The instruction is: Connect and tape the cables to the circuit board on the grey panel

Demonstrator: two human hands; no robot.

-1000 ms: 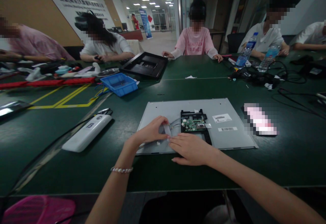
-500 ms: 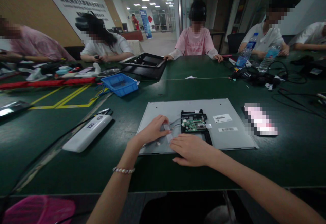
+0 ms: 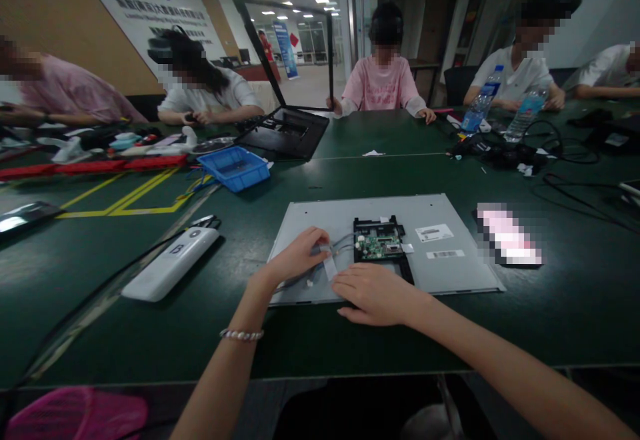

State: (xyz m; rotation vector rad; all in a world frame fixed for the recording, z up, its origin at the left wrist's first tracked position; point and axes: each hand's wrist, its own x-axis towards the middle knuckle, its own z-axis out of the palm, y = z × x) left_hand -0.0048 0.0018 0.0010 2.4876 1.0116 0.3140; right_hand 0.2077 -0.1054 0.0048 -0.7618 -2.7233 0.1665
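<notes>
A silver display panel (image 3: 310, 217) lies face down on the green table in front of me. A green circuit board (image 3: 381, 247) sits in a black bracket (image 3: 374, 223) at its middle. Thin grey cables (image 3: 343, 240) run from the board toward my left hand (image 3: 300, 253), which rests over them with thumb and fingers apart. A whitish tape strip (image 3: 330, 268) lies across the cables, between my hands. My right hand (image 3: 375, 293) lies flat on the panel's near edge, fingers extended, fingertips by the strip's lower end. The cables' far part is hidden under my left hand.
A white power bank (image 3: 173, 263) with a cable lies left; a phone (image 3: 517, 243) lies right. Farther off are a blue tray (image 3: 235, 170), a black frame lifted by a person opposite (image 3: 383, 83), and water bottles (image 3: 483, 103). Other people sit around the table.
The person opposite has raised the thin black frame upright off its black base. My left thumb has shifted up slightly, showing more of the tape strip. My right hand stays almost still.
</notes>
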